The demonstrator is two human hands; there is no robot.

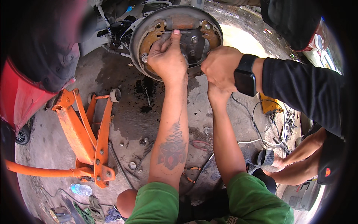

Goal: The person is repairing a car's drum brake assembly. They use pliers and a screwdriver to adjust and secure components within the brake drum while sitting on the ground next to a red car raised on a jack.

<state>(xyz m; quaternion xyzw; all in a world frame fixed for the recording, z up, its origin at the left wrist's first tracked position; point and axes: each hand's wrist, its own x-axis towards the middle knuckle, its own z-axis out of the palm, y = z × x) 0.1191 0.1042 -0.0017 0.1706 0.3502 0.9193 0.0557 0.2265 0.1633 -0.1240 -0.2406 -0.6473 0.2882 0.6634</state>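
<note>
A drum brake assembly (131, 42) with a dark round backing plate faces me at the top of the view. Rusty brake shoes (149, 40) curve along its sides, and a brown cylinder (183, 22) sits between their upper ends. My left hand (168, 59) is at the middle of the assembly, fingers curled and thumb pressed up beside a thin rod below the cylinder; what it grips is hidden. A co-worker's closed hand (222, 67), with a black watch, comes from the right at the assembly's lower right edge. It covers most of my right hand (220, 93), whose fingers are hidden.
An orange floor jack (76, 134) stands left, near a red car body panel (24, 97). Red pliers (201, 145), a metal bar (120, 164) and orange-handled pliers (191, 174) lie on the floor. Right are cables, a yellow box (271, 105), a bucket (302, 196) and another person's sandal (265, 157).
</note>
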